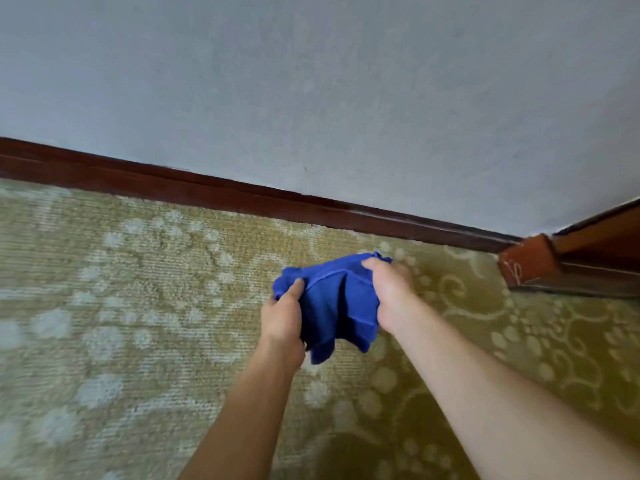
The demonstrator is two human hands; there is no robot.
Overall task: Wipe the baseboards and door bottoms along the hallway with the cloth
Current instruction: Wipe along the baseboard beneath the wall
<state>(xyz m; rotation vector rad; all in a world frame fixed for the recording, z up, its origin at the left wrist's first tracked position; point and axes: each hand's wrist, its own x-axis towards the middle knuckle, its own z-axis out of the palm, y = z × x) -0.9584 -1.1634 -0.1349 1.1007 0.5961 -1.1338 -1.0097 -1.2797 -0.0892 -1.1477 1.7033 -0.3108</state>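
Note:
A blue cloth (334, 306) hangs bunched between both my hands, above the carpet. My left hand (282, 318) grips its left edge with the thumb on top. My right hand (391, 296) grips its upper right edge, fingers curled into the fabric. A dark reddish-brown baseboard (242, 197) runs along the foot of the wall, from the left edge down to the right. The cloth is held apart from the baseboard, a short way in front of it. At the right a brown door frame base (526, 265) meets the baseboard.
A pale grey textured wall (346, 98) fills the upper half. A yellow-green patterned carpet (138, 323) covers the floor. Wooden door trim (602, 258) juts out at the right edge.

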